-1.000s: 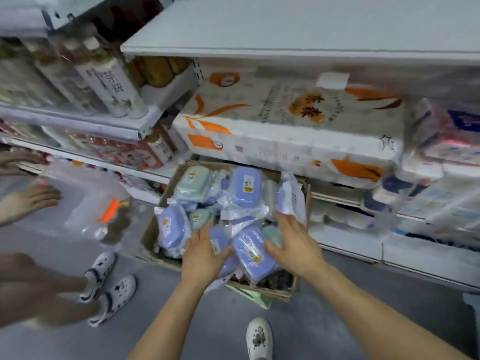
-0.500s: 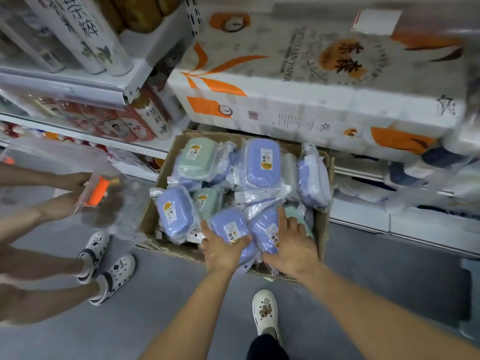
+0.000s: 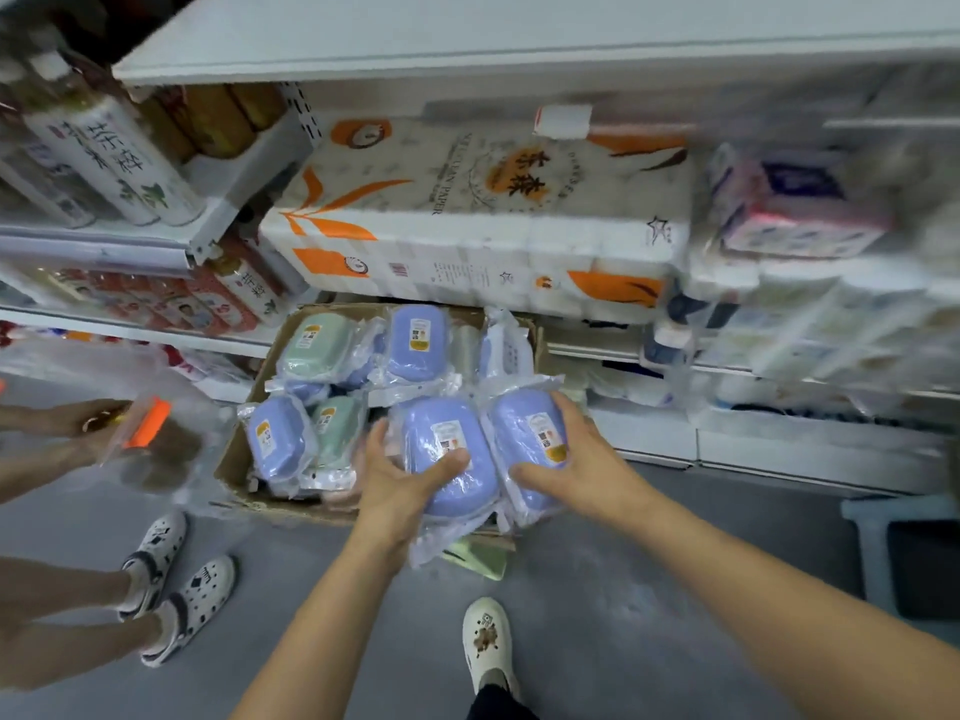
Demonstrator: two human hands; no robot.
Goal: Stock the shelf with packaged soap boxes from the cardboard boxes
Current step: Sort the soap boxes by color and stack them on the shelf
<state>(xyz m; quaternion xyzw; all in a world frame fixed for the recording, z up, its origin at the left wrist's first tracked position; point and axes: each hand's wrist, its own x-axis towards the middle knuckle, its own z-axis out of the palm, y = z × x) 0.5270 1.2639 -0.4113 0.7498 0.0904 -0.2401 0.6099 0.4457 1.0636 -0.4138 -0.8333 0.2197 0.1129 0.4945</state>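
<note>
**Early in stocking: two soap boxes lifted, most left in the carton**

Left hand (image 3: pixel 400 485) grips a lilac oval soap box in clear plastic wrap (image 3: pixel 451 459), thumb curled over its top; right hand (image 3: pixel 582 459) grips a second lilac wrapped soap box (image 3: pixel 527 439) just to the right, the two packs touching side by side; both held above the near right corner of the open brown cardboard box (image 3: pixel 234 459) on the grey floor (image 3: pixel 597 589); carton holds plenty more: a lilac pack at near left (image 3: pixel 278 441), a pale green pack beside it (image 3: pixel 337 428), a green pack at far left (image 3: pixel 314 345), a lilac pack at far centre (image 3: pixel 418 343), more wrapped ones at far right, partly hidden; no soap boxes visible on any shelf from this view, so judged close to the start; left to do: carry this pair to a shelf slot, then repeat for the rest; target slot cannot be told; white shelf board (image 3: pixel 467 39) above carries nothing visible on top; big white and orange pack of paper rolls (image 3: pixel 467 226) sits just behind the carton; another person's hands (image 3: pixel 78 423) at far left hold a clear bag with an orange patch (image 3: pixel 148 423); right side of the shelving blurred.
</note>
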